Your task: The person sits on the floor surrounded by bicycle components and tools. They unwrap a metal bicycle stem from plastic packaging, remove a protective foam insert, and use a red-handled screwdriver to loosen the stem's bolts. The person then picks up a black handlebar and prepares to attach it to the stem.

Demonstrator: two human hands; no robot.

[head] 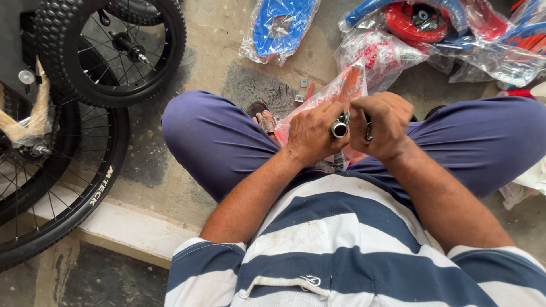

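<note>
Head view looks down at a seated person's lap: the left hand (311,132) is clenched around a short chrome tube (339,128), its open end facing up between both fists. Touching it, the right hand (387,125) grasps a small dark metal part (369,132). Plastic-wrapped red parts (341,91) lie on the concrete floor (216,51) just beyond the hands, black bicycle wheels (122,51) toward its left edge.

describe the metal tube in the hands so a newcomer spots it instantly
Start at the seated person's purple-trousered knees. Between them both fists meet; the left hand grips a short shiny metal tube. Its round open end faces the camera, unlike the plastic-wrapped red part behind.
</note>
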